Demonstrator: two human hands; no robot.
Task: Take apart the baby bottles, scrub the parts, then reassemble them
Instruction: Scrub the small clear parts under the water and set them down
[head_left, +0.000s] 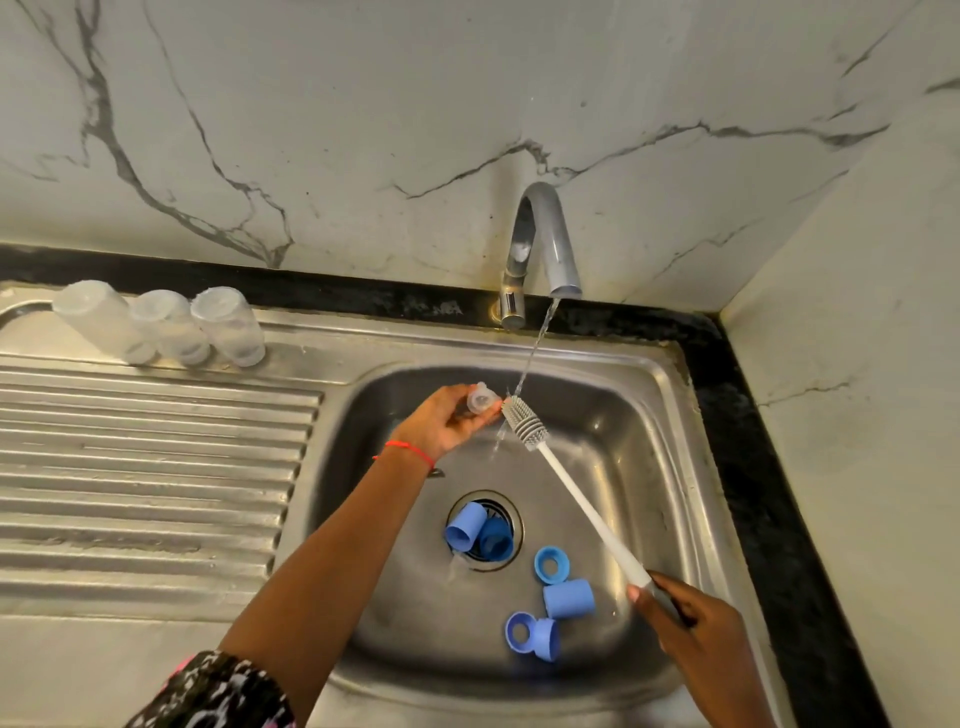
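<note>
A marble-veined wall is seen behind a steel sink, which is set in a dark-edged worktop. A ribbed drainboard is joined to the basin on the left. Water is being run from the tap in a thin stream that falls down and slightly leftward into the basin.

Three clear bottles are stood side by side at the back of the drainboard, touching one another, apparently mouth down; their long axes are seen leaning away from the camera.

The brush is laid on a diagonal, its handle running from lower right up to the bristled head at upper left, which is held in the stream and just beside the teat. The handle's end is gripped by the right hand, fingers curled round it, the wrist entering from the lower right.

The left hand is extended from the lower left, a red thread worn at the wrist; the clear teat is pinched at the fingertips, near the stream. Which way its tip points cannot be told.

On the basin floor, two blue caps are lain on their sides over the drain, open ends toward the lower left. A third cap is lain on its side further right, between two blue rings; a fourth cap touches the nearer ring.
</note>
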